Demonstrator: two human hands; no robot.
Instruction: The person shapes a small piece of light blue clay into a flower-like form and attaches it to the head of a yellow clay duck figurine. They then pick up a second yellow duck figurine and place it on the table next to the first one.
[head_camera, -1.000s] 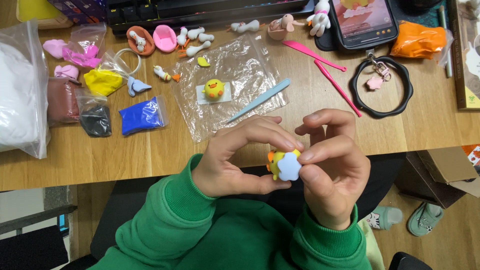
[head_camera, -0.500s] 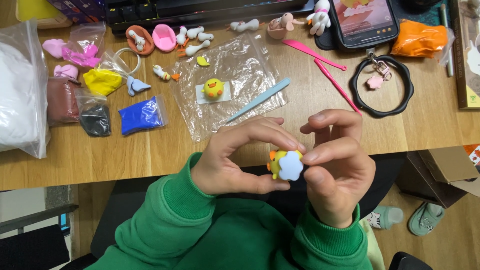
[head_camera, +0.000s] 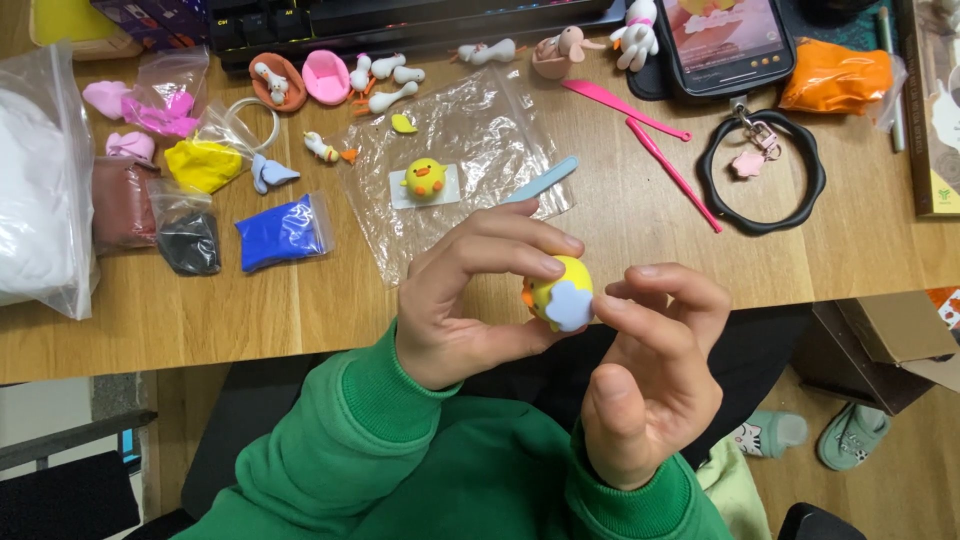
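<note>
Two hands are up in the middle of the frame, just below the edge of the wooden table (head_camera: 620, 260). The left hand (head_camera: 470, 300) is curled, with its fingers bent over the top of a little yellow clay ball (head_camera: 560, 292) and its thumb under it, so it grips the ball tight. The ball has a pale blue flat piece (head_camera: 570, 306) stuck on its front and a bit of orange on its left side. The right hand (head_camera: 650, 370) is loose and half open, palm up. Only its fingertips (head_camera: 612, 302) touch the blue piece; it holds nothing by itself.

Many bags lie on the table. A big bag (head_camera: 40, 170) at the left edge holds white clay. Small bags beside it hold pink, yellow, brown, black and blue clay (head_camera: 283, 230). A clear flat bag (head_camera: 470, 150) in the upper middle has a small yellow chick (head_camera: 425, 178) sitting on a white card. An orange lump (head_camera: 835, 75) sits in a wrap at the upper right.

A second ago both hands were closed around the ball together. Now the right hand has opened and dropped lower, and the ball has turned, so more yellow shows.
</note>
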